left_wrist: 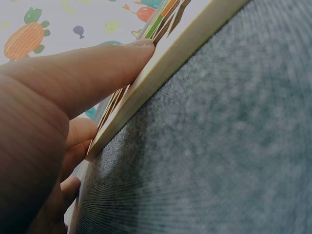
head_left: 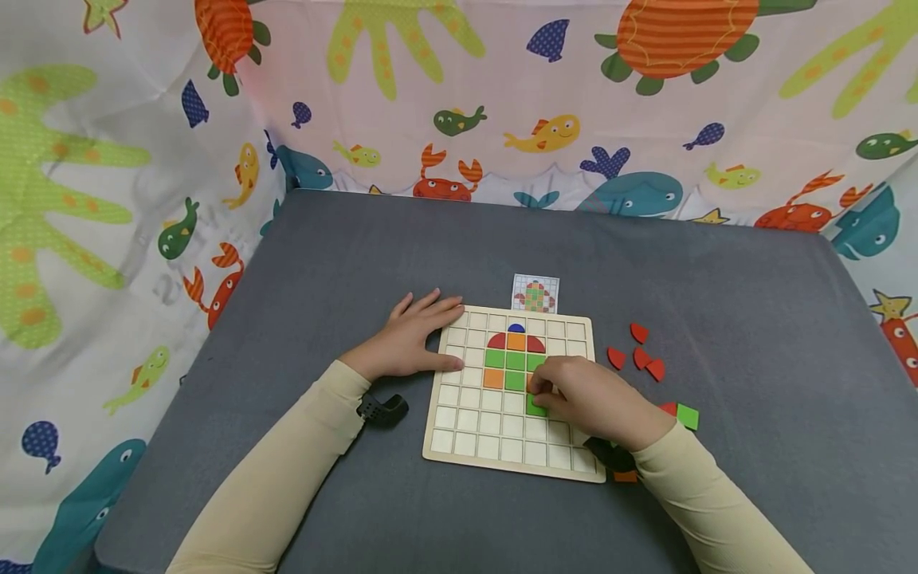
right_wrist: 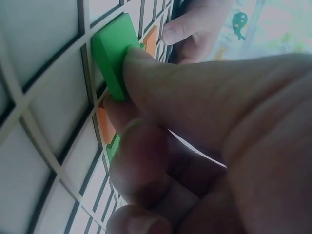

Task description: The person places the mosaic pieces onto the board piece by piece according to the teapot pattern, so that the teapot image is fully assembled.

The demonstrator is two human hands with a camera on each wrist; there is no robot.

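A wooden grid board point(head_left: 476, 443) lies on the grey table, with green, orange, red and blue tiles set in its upper middle cells. My left hand point(head_left: 410, 341) rests at the board's left edge, fingers spread; in the left wrist view the thumb point(left_wrist: 107, 63) touches the rim. Over the board's right half, my right hand point(head_left: 591, 399) pinches a green square tile point(right_wrist: 116, 46) between thumb and index finger. That tile stands tilted at a cell below the orange row. The right hand hides part of the board and some tiles.
A small pattern card point(head_left: 535, 293) sits at the board's far edge. Several red tiles point(head_left: 640, 359) lie to the right. Nearer, a green tile point(head_left: 687, 417) and an orange tile point(head_left: 625, 477) are beside the right wrist. A printed sea-animal cloth point(head_left: 502, 119) hangs behind the table.
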